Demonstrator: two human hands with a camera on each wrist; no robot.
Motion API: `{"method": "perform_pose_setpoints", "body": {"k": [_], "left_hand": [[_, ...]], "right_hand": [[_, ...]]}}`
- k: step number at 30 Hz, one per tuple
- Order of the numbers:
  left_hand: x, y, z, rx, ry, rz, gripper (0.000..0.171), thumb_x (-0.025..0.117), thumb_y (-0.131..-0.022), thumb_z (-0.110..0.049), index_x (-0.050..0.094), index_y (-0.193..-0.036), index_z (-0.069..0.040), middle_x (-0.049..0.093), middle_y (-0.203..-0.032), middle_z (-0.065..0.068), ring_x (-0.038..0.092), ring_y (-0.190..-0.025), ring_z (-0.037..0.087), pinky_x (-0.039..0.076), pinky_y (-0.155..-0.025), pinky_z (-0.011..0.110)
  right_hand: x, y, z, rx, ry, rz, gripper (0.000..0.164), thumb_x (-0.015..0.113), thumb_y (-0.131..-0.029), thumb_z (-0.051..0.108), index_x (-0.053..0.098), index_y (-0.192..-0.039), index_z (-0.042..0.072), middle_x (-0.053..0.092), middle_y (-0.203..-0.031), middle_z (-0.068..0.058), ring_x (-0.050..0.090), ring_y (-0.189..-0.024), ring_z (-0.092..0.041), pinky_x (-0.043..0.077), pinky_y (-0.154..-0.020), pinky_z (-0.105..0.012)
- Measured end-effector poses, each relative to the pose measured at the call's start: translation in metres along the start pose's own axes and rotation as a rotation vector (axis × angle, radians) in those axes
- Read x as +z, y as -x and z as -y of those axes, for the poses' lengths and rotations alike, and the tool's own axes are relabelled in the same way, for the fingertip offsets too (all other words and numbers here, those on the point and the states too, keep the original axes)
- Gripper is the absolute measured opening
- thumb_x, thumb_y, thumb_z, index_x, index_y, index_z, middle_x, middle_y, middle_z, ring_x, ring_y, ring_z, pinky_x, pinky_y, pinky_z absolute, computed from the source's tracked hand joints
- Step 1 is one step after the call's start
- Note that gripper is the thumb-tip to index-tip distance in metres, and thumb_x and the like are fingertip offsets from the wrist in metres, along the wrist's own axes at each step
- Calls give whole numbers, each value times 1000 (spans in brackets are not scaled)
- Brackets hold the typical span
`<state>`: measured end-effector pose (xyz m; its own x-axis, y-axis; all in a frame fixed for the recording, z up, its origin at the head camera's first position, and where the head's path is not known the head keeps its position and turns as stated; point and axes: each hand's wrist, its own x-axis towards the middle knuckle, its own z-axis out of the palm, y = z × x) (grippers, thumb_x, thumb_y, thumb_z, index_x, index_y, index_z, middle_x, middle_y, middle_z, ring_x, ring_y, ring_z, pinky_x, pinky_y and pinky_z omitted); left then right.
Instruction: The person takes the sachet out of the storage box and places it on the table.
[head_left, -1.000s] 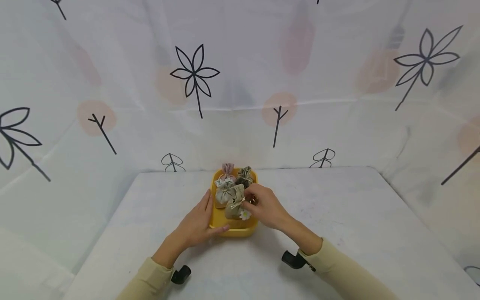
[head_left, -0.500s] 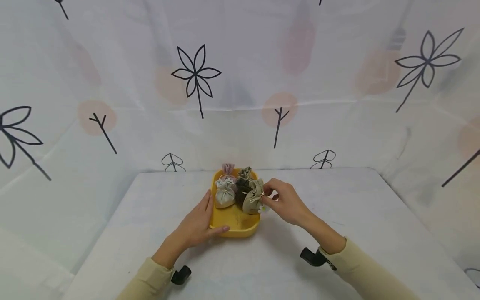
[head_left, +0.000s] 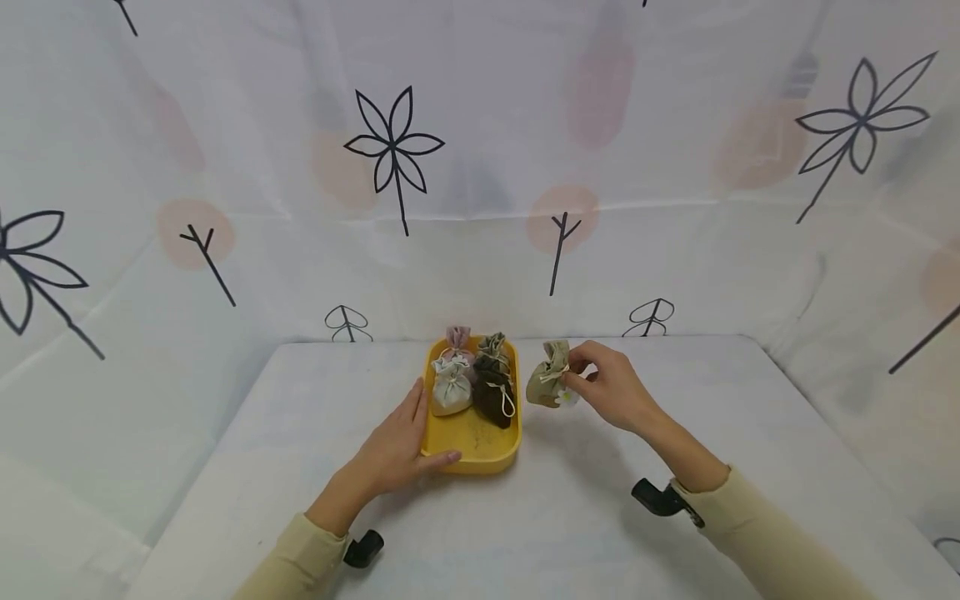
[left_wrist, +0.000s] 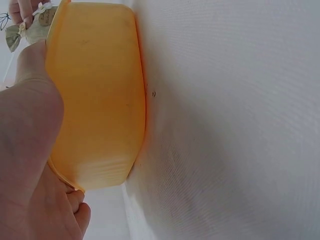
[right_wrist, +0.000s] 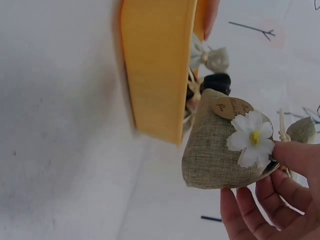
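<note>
My right hand (head_left: 611, 386) pinches a small olive-beige drawstring sachet (head_left: 546, 385) by its tied neck, raised just right of the yellow tub (head_left: 487, 463). In the right wrist view a white fabric flower (right_wrist: 251, 139) and a round brown tag (right_wrist: 231, 107) show on the sachet (right_wrist: 210, 150). My left hand (head_left: 390, 446) lies against the tub's left side, fingers straight along the wall and thumb over the near rim. Inside the tub sit a pale grey sachet (head_left: 451, 392), a dark brown sachet (head_left: 493, 398), a pink one (head_left: 458, 340) and a dark green one (head_left: 492, 348).
The tub stands near the back of a white-covered table (head_left: 465, 542). Behind it hangs a white curtain (head_left: 480, 275) printed with black flowers and twigs. Black wrist mounts (head_left: 364, 550) stick out from both sleeves.
My right hand has lifted the olive-beige sachet out of the tub and carried it right, uncovering the dark brown sachet. The left hand and the tub have stayed in place.
</note>
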<state>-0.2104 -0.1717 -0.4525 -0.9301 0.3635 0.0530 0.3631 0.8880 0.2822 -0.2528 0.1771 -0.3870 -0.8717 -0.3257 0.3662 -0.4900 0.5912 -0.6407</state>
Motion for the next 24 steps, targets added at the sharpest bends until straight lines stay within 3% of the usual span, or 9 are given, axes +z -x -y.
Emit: {"method": "perform_pose_setpoints", "body": {"k": [15, 24], "left_hand": [[1, -1, 0, -5, 4, -1, 122, 57, -89, -77, 3, -162, 4, 2, -170, 22, 20, -154, 36, 28, -123, 47], [0, -2, 0, -3, 12, 0, 123, 58, -88, -77, 1, -162, 3, 1, -170, 22, 20, -155, 36, 27, -123, 46]], "right_hand": [[-17, -11, -37, 19, 64, -67, 15, 68, -96, 4, 67, -108, -4, 67, -97, -14, 62, -93, -29, 54, -76, -39], [-17, -20, -65, 100, 99, -97, 20, 66, -96, 5, 64, -111, -9, 66, -103, -24, 62, -98, -39, 49, -81, -47]]}}
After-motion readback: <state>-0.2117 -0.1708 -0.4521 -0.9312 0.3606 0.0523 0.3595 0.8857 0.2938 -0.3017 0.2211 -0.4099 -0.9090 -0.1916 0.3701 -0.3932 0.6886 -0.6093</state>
